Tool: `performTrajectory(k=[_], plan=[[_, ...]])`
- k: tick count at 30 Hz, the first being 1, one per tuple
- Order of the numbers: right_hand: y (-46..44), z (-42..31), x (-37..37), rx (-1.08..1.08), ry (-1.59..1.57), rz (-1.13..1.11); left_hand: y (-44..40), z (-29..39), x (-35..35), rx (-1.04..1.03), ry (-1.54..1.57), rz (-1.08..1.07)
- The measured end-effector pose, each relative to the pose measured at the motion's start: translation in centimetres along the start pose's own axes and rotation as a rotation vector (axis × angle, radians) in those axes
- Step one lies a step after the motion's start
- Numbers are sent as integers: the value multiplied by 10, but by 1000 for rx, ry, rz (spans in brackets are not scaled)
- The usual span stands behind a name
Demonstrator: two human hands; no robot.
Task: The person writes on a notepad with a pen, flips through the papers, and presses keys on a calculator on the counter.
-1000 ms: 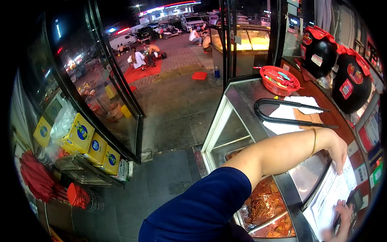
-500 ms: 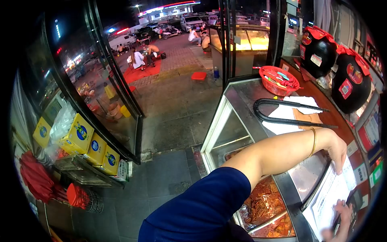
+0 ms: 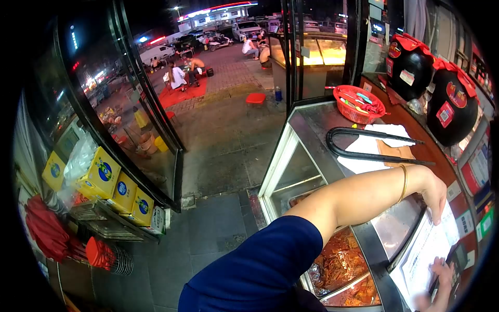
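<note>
My left hand [image 3: 435,193] reaches across from the bottom centre, in a navy short sleeve with a gold bangle at the wrist. Its fingers point down and close on the upper edge of a white sheaf of paper [image 3: 423,249] with faint writing. At the lower right, my right hand [image 3: 442,281] touches the paper's right side, its fingers apart and the thumb tip blurred. No pen is visible in it. The paper lies along the counter's right side, beside the glass food case [image 3: 306,161]. Trays of reddish sauced food [image 3: 340,260] show beneath my left forearm.
On the counter sit a black U-shaped lock [image 3: 374,151], white cloths and a red basket [image 3: 359,102]. Two black jars [image 3: 451,106] with red cloth tops stand behind. Yellow boxes [image 3: 104,174] are stacked left by the open glass door. A red stool [image 3: 255,98] and seated people are outside.
</note>
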State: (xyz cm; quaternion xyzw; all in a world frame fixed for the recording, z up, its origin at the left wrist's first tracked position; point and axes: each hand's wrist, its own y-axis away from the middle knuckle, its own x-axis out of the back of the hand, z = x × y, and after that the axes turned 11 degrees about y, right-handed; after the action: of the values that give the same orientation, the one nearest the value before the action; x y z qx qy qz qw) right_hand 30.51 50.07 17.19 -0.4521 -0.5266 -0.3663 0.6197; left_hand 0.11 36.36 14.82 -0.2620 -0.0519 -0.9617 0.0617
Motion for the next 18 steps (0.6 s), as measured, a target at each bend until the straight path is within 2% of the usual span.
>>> performTrajectory(k=[7,10,13,16,18], plan=[[1,2,-5,16,-47,40,2,3,-1,0,-23,14],[3,-3,-1,-52,-42,-6,-1,-1,0,-29,3,-5],[0,-16,11,-91,88,-64,1,1,0,0,15,4],[4,-3,-5,-320,-60,-169,-1,0,0,-2,9,6],[3,-3,-2,-126,-17,-57,0,1,0,-30,-37,20]])
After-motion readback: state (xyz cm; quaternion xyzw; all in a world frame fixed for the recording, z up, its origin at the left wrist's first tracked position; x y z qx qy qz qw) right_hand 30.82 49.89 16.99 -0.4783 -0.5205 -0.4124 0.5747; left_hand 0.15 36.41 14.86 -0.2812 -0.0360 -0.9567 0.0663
